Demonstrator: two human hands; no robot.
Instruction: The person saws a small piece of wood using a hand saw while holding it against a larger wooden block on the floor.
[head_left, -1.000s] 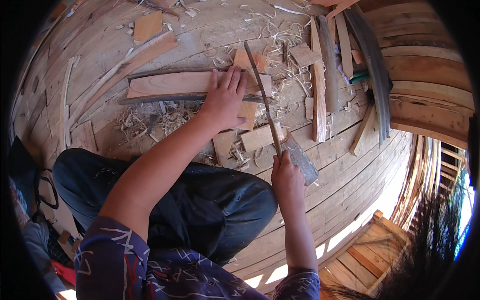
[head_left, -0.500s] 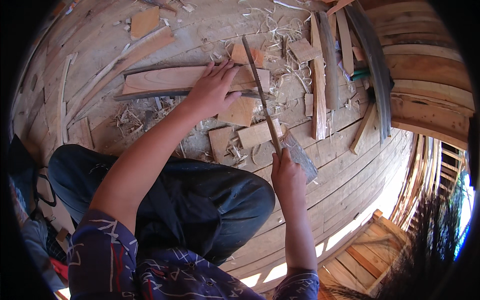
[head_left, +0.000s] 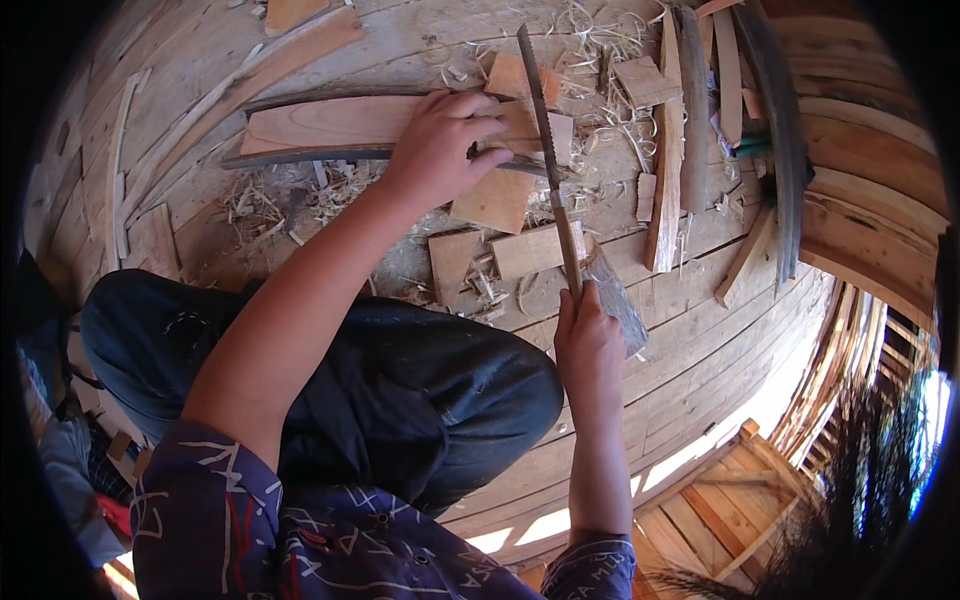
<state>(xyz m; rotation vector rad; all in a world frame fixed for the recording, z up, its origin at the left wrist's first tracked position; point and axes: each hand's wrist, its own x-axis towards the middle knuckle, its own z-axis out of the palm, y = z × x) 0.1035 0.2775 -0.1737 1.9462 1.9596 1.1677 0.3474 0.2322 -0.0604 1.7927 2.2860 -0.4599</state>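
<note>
A long, pale wooden board (head_left: 330, 128) lies crosswise in front of me with a dark strip along its near edge. My left hand (head_left: 448, 140) is on its right part, fingers bent over the wood and thumb toward the near edge. In my right hand (head_left: 592, 335), the fingers wrap round the wooden handle of a narrow handsaw (head_left: 548, 140). Its toothed blade points away from me and crosses the board near the right end. How deep the blade sits in the wood, I cannot tell.
Small wood blocks (head_left: 530, 250) and curled shavings (head_left: 630, 145) lie about the board. A bark-covered log piece (head_left: 618, 300) rests beside my right hand. Long planks (head_left: 668, 150) are at the right, a curved slat (head_left: 260, 85) at the far left, and a slatted wooden panel (head_left: 720, 510) at lower right.
The saw has slid slightly away from me across the board. My left hand's fingers are more bent, and the whole view has shifted a little.
</note>
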